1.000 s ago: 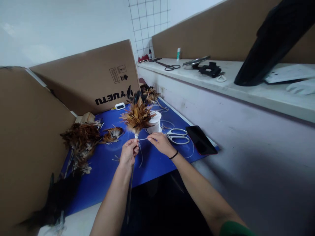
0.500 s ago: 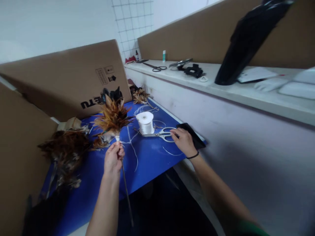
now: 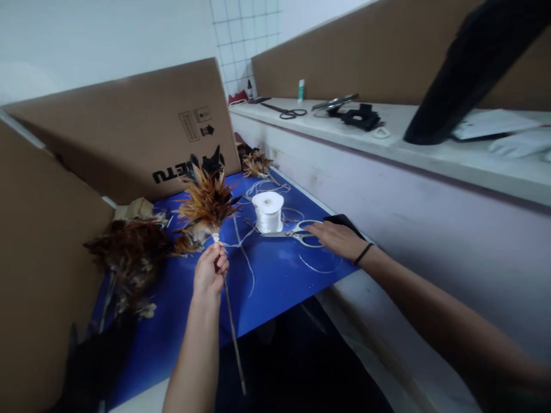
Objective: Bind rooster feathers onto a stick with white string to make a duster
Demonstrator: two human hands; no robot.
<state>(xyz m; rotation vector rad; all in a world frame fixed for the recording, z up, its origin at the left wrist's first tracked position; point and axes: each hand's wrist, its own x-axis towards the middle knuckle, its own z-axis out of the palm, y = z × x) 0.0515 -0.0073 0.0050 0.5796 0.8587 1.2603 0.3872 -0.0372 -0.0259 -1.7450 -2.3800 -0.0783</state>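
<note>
My left hand (image 3: 210, 268) is closed around the thin stick (image 3: 235, 341) of a feather duster, just below the white cord binding (image 3: 216, 237). The duster's brown and orange feathers (image 3: 207, 201) point up and away from me. A loose white strand runs from the binding toward a white spool of cord (image 3: 269, 212), which stands upright on the table. Beside the spool lies a pair of scissors (image 3: 297, 231), blades pointing left. My right hand (image 3: 338, 238) is palm down over the scissors' handle loops, its fingers stretched out and touching them.
Loose brown feathers (image 3: 133, 246) are heaped on the left of the blue table (image 3: 275, 287). Cardboard (image 3: 129, 126) walls the left and back. A dark flat object (image 3: 344, 222) lies beyond my right hand. Along the right, a ledge (image 3: 314, 123) holds black scissors (image 3: 289, 113) and a glue stick (image 3: 301, 90).
The view has shifted, so the scene sits further right. My right hand's fingers have straightened over the scissors' handles, and the forearm has swung outward. My left hand keeps the duster.
</note>
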